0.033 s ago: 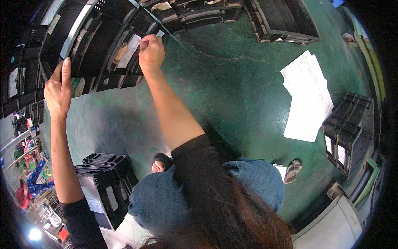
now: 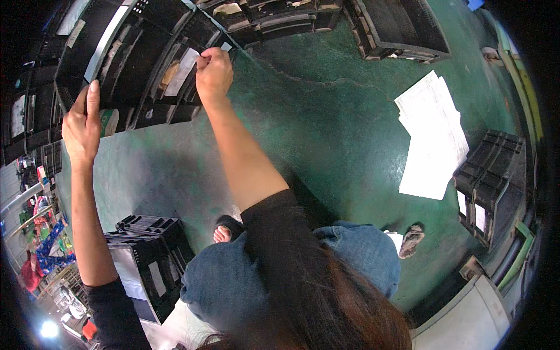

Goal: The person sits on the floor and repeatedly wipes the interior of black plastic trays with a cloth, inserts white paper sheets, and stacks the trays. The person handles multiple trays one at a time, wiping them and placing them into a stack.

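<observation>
At the upper left stand stacked black plastic crates (image 2: 140, 64) with labels on their sides. My left hand (image 2: 83, 125) is wrapped over a crate's edge, thumb stretched along it, beside a pale strip. My right hand (image 2: 213, 79) is closed in a pinch at the right part of the crates. Just left of these fingers is a white label (image 2: 182, 71) with a torn brown patch next to it. A small white piece (image 2: 226, 46) shows past the knuckles. What the right fingers pinch is hidden. A round green and white sticker (image 2: 109, 121) sits right of my left hand.
White paper sheets (image 2: 431, 146) lie spread on the green floor (image 2: 326, 128). More black crates stand at the far right (image 2: 399, 26), the right side (image 2: 490, 181) and beside my knee (image 2: 149, 256). Wire baskets and colourful items (image 2: 49, 245) are at the left edge.
My right hand has shifted very slightly to the right. Everything else stays as it was.
</observation>
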### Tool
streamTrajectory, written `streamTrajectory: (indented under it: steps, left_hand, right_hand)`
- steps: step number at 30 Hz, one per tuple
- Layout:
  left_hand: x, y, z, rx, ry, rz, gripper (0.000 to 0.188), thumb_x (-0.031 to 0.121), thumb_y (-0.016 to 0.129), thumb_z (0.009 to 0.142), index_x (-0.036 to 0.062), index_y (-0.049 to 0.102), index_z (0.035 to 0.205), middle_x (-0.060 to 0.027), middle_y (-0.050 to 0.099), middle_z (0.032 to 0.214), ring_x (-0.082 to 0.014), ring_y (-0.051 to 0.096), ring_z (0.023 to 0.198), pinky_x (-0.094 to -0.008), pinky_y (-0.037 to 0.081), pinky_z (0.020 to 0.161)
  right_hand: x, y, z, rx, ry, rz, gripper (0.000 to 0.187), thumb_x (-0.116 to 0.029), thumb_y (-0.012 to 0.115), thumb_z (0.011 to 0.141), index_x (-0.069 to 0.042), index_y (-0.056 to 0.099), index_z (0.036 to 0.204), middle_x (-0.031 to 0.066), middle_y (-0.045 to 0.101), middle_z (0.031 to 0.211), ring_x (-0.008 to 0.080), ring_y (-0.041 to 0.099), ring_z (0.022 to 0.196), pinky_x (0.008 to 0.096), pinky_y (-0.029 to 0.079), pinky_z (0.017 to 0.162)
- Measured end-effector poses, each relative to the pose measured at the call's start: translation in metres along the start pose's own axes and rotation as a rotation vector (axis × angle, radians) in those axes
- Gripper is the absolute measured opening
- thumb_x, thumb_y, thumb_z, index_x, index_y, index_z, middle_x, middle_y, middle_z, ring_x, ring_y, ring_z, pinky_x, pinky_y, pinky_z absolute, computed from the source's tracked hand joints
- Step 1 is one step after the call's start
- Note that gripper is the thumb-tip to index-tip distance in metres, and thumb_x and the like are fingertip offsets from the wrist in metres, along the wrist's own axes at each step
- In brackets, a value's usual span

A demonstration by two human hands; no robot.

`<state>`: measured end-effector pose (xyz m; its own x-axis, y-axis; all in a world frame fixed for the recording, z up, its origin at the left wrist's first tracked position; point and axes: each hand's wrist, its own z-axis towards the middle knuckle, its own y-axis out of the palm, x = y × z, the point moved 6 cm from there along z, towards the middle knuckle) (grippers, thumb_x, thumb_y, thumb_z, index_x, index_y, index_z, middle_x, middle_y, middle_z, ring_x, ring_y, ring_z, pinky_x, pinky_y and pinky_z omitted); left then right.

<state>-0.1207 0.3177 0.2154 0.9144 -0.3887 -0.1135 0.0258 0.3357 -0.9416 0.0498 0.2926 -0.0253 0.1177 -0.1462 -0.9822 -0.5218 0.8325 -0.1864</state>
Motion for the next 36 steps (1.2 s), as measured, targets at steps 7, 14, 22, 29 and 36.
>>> streamTrajectory:
  steps: [7, 14, 22, 29, 36]
  left_hand:
    - [-0.003, 0.005, 0.002, -0.040, -0.054, -0.010, 0.055, 0.055, 0.039, 0.093, 0.0089, 0.065, 0.107, -0.0210, 0.065, 0.088, -0.0398, 0.061, 0.091, -0.0428, 0.047, 0.077]
    - [-0.004, 0.006, 0.004, -0.020, -0.055, -0.003, 0.057, 0.057, 0.038, 0.092, 0.0104, 0.065, 0.109, -0.0207, 0.065, 0.088, -0.0391, 0.062, 0.091, -0.0427, 0.047, 0.079]
    - [0.000, 0.004, 0.003, -0.008, -0.042, 0.009, 0.059, 0.060, 0.036, 0.091, 0.0120, 0.067, 0.108, -0.0191, 0.066, 0.085, -0.0368, 0.064, 0.089, -0.0416, 0.048, 0.078]
    - [0.005, 0.003, 0.002, -0.032, -0.061, -0.003, 0.062, 0.063, 0.035, 0.090, 0.0120, 0.067, 0.107, -0.0200, 0.066, 0.081, -0.0373, 0.064, 0.085, -0.0425, 0.048, 0.075]
    - [0.004, 0.006, 0.004, -0.073, -0.058, -0.022, 0.061, 0.063, 0.034, 0.089, 0.0144, 0.066, 0.108, -0.0226, 0.065, 0.082, -0.0385, 0.064, 0.084, -0.0454, 0.049, 0.074]
  right_hand:
    - [-0.013, 0.009, 0.011, -0.111, -0.137, -0.320, 0.011, -0.016, 0.068, 0.074, -0.010, 0.065, 0.082, 0.0108, 0.061, 0.088, 0.0320, 0.064, 0.074, 0.0433, 0.052, 0.065]
    - [-0.018, -0.011, -0.005, -0.134, -0.260, -0.117, 0.017, -0.016, 0.070, 0.071, -0.008, 0.061, 0.083, 0.0102, 0.059, 0.083, 0.0300, 0.062, 0.068, 0.0418, 0.051, 0.062]
    - [-0.007, -0.016, 0.000, -0.062, -0.217, 0.110, 0.045, -0.024, 0.076, 0.072, -0.006, 0.055, 0.107, 0.0068, 0.058, 0.090, 0.0194, 0.057, 0.069, 0.0362, 0.049, 0.067]
    - [-0.012, -0.013, 0.013, -0.245, -0.119, 0.073, 0.019, -0.018, 0.076, 0.070, -0.006, 0.062, 0.076, 0.0122, 0.065, 0.073, 0.0303, 0.063, 0.070, 0.0407, 0.049, 0.064]
    - [0.009, -0.046, -0.031, -0.278, -0.032, 0.132, 0.016, -0.012, 0.074, 0.074, -0.001, 0.062, 0.079, 0.0112, 0.063, 0.067, 0.0218, 0.060, 0.060, 0.0327, 0.048, 0.061]
